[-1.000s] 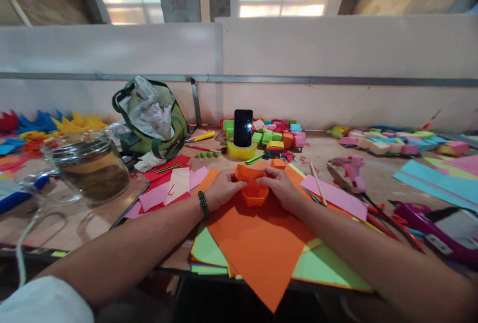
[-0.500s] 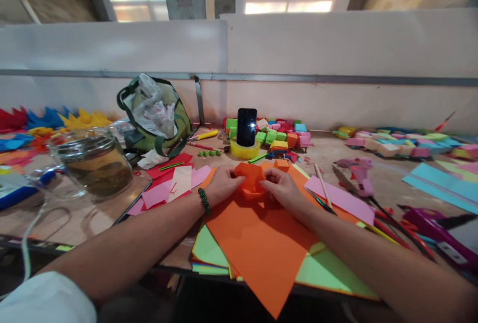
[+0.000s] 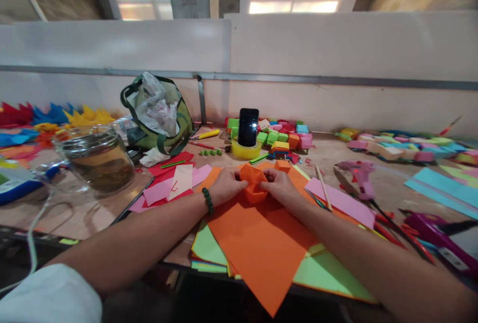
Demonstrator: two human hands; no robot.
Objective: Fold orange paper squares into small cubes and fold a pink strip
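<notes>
A small folded orange paper shape [image 3: 254, 183] is held between both hands above a large orange sheet [image 3: 265, 243]. My left hand [image 3: 228, 185] pinches its left side, thumb in front, with a green bead bracelet on the wrist. On its right side, my right hand [image 3: 278, 185] grips the paper between thumb and fingers. Just behind the hands lies a small orange paper box [image 3: 282, 165]. Under the orange sheet is a stack of light green paper [image 3: 332, 274].
A phone [image 3: 248, 127] stands in a yellow tape roll [image 3: 246, 151], with coloured paper boxes behind. Left are a glass jar [image 3: 99, 163] and a green bag [image 3: 182, 126]. At right lie a pink glue gun [image 3: 360, 178] and a purple tool [image 3: 435, 236].
The folded orange paper looks tilted and more compact, its front edge now squared. Both hands still hold it, with fingers slightly shifted. The view has moved a little, so most things appear slightly further right.
</notes>
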